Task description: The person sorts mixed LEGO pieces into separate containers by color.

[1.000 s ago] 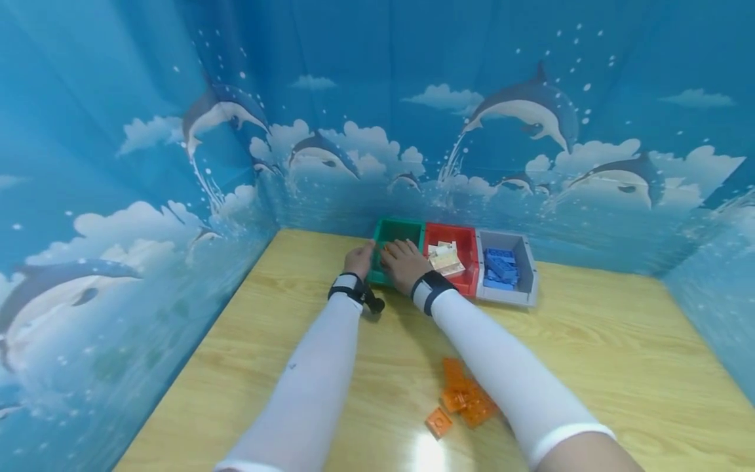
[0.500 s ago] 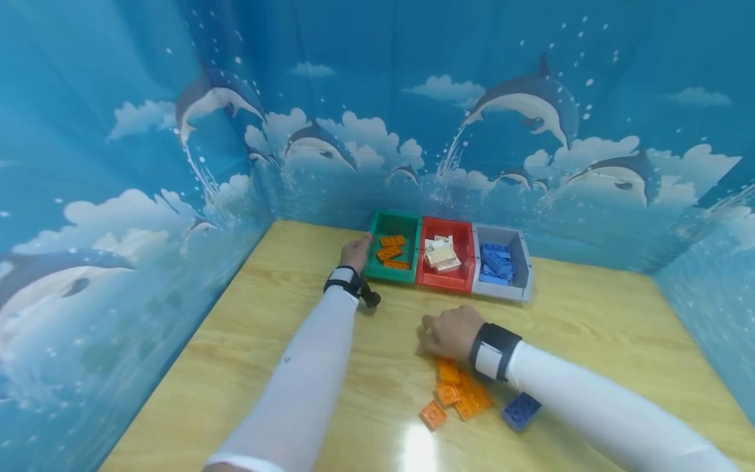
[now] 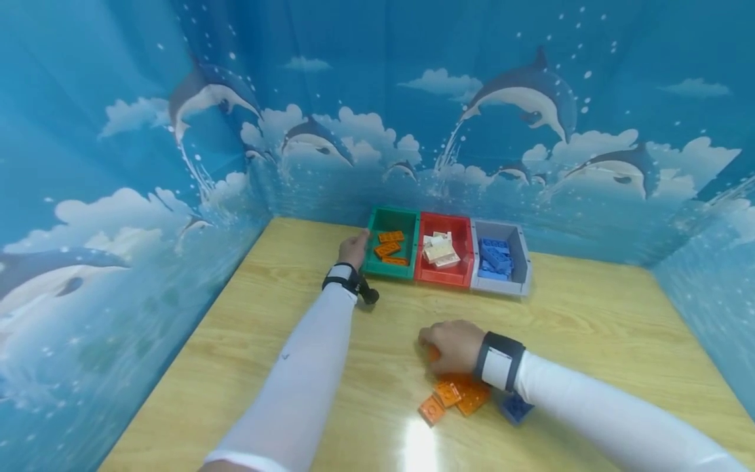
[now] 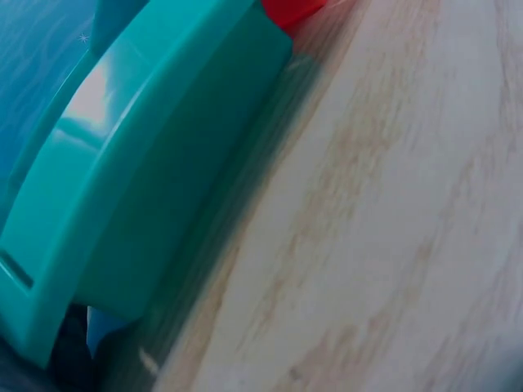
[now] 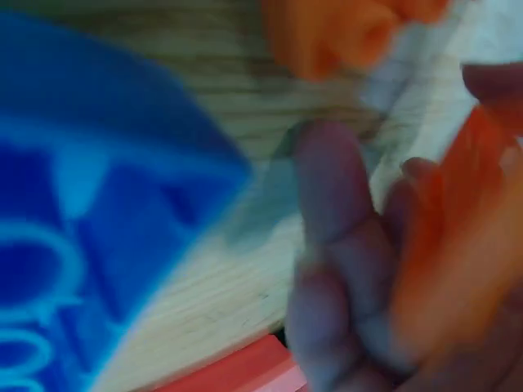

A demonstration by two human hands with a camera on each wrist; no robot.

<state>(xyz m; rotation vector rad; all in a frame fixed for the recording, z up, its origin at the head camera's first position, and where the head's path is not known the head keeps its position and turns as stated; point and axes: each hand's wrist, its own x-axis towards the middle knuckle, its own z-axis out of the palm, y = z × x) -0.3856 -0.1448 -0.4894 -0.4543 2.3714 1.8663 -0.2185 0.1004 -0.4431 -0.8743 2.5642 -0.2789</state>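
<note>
My left hand [image 3: 352,250] grips the left edge of the green bin [image 3: 389,271]. Inside that bin lie several orange toy bricks [image 3: 387,249]. Over the table, my right hand [image 3: 454,344] holds an orange toy brick [image 5: 458,245], its fingers curled around it in the right wrist view. Just below this hand sits a small pile of loose orange bricks [image 3: 472,394], partly hidden by it. A dark blue brick [image 3: 516,409] lies beside the pile, partly under the right forearm; it looms large at the left of the right wrist view.
Joined to the green bin are a red bin [image 3: 445,278] with several cream bricks [image 3: 440,250] and a grey bin [image 3: 522,269] with several blue bricks [image 3: 495,257]. Dolphin-print curtains [image 3: 354,59] enclose the wooden table [image 3: 590,341] at the back and sides.
My right hand has come out of the green bin, back toward the orange pile, and picked up an orange brick. Orange bricks now show in the bin. The left hand stays at the bin's edge.
</note>
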